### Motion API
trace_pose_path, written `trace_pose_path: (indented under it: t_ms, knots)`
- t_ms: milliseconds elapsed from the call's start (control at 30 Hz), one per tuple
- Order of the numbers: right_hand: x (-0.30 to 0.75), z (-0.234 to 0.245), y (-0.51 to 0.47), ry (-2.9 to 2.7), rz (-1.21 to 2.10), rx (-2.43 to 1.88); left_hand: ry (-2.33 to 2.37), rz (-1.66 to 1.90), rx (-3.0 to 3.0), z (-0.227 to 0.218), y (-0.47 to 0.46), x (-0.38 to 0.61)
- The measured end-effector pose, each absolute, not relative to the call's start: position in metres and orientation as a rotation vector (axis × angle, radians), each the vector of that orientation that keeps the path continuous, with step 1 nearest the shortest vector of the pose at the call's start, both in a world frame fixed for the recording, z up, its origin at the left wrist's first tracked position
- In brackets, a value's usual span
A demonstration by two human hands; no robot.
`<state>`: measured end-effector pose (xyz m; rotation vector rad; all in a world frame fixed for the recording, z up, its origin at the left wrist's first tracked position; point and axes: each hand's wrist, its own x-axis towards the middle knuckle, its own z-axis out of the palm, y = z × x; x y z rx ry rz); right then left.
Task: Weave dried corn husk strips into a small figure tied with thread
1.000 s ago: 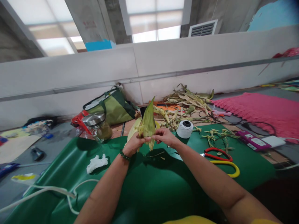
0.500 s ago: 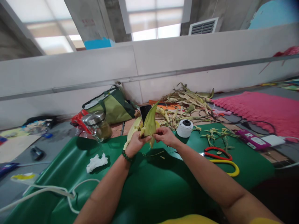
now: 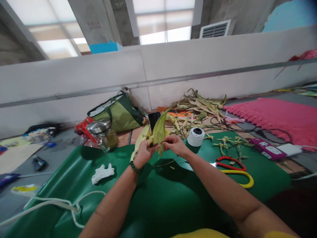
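Note:
A pale green corn husk (image 3: 159, 131) is held up over the green mat (image 3: 160, 201), its pointed tip leaning up and to the right. My left hand (image 3: 145, 151), with a dark beaded bracelet at the wrist, grips the husk's lower end from the left. The fingers of my right hand (image 3: 175, 144) are pinched at the husk's lower right edge. Behind the husk a dark phone (image 3: 153, 118) stands partly hidden. Other pale husks (image 3: 141, 138) lie just left of it, and a white spool of thread (image 3: 195, 137) stands right of my right hand.
Scissors (image 3: 235, 170) with red and yellow handles lie partly under my right forearm. A glass jar (image 3: 105, 135), a green bag (image 3: 116, 112) and crumpled white tissue (image 3: 102, 173) are at left. Dry husks (image 3: 198, 103) are heaped at the back; a purple box (image 3: 267, 148) lies right.
Very little differs. The husk's tip has bent slightly further to the right, while both hands keep nearly the same place and hold.

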<state>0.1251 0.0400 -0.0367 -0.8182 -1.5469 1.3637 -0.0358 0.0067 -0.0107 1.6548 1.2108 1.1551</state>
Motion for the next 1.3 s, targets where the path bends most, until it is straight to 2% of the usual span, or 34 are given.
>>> trace_pose_path:
  t_ms: [133,267,467,633,767,933,1300]
  knots:
    - [0.124,-0.038,0.038,-1.601,1.231,-0.915,1.279,1.173,1.772,-0.007,0.002,-0.032]
    - [0.123,-0.041,0.04,-1.637,0.935,-1.061,1.324,1.242,1.872,-0.003,-0.008,-0.021]
    - [0.149,-0.032,0.062,-1.341,0.727,-1.157,0.82,1.332,1.294,0.015,-0.015,-0.05]
    - [0.171,-0.018,0.076,-0.917,0.905,-1.012,0.336,1.83,0.871,0.047,-0.014,-0.11]
    - [0.181,-0.004,0.076,-0.703,1.014,-0.918,0.434,1.918,0.839,0.054,-0.013,-0.119]
    - [0.171,0.003,0.057,-0.984,1.238,-0.859,1.078,1.5,0.997,0.03,-0.007,-0.073]
    - [0.136,-0.015,0.034,-1.338,1.563,-0.93,1.121,1.186,1.388,0.0,0.001,-0.035]
